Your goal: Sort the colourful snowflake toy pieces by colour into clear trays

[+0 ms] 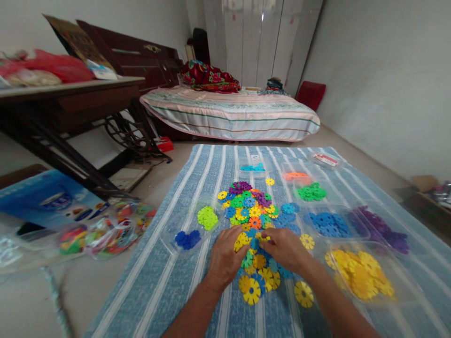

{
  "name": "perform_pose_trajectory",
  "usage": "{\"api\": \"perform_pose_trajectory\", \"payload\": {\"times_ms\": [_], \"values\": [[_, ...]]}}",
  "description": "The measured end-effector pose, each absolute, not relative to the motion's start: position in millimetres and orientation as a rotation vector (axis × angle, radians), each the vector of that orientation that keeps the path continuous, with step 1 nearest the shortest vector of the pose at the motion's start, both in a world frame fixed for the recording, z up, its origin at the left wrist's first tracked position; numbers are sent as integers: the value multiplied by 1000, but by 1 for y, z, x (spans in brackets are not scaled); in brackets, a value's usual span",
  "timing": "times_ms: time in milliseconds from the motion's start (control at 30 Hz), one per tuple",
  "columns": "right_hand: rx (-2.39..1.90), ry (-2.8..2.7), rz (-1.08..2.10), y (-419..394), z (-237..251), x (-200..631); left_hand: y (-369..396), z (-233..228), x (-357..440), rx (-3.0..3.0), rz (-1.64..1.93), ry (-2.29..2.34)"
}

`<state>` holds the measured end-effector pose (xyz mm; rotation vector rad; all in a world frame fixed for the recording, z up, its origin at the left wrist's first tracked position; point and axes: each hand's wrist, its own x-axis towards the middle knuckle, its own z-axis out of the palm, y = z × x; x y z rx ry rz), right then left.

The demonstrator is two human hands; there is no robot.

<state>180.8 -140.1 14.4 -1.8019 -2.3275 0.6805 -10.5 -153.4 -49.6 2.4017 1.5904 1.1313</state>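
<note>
A heap of notched plastic discs in mixed colours [255,221] spreads over the middle of the striped cloth. My left hand [227,253], at the heap's left side, is closed on several yellow discs [241,241]. Just to its right, my right hand [283,246] pinches a yellow disc [262,237] between thumb and fingers. Loose yellow discs lie near my wrists, one of them [303,294] beside my right forearm. At the right, a clear tray holds a pile of yellow discs [364,274].
Clear trays hold blue discs [327,224], purple discs [384,230], green discs [310,191], orange discs [296,176] and light blue discs [252,167]. Left of the heap, another tray has lime discs [207,218] and dark blue discs [188,240]. A bed [232,112] stands beyond the striped cloth [148,291].
</note>
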Motion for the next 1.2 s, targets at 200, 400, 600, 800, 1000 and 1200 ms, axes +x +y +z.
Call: {"api": "perform_pose_trajectory", "payload": {"times_ms": [200,400,600,800,1000,1200], "values": [[-1757,-2262,748,-146,11,164,-154,-53,-11,2400,1172,1587],[-1730,-2225,755,-144,8,148,-149,-57,-16,2361,1235,1633],[-1712,-2130,782,-142,5,146,-148,-50,-16,2251,1185,1635],[-1690,-2025,853,-137,-7,142,-151,-45,-11,2234,1177,1563],[-1694,-1929,874,-142,-5,150,-155,-42,-10,2222,1162,1502],[-1786,-1915,640,-172,35,223,-157,-42,-10,2191,1119,1548]]}}
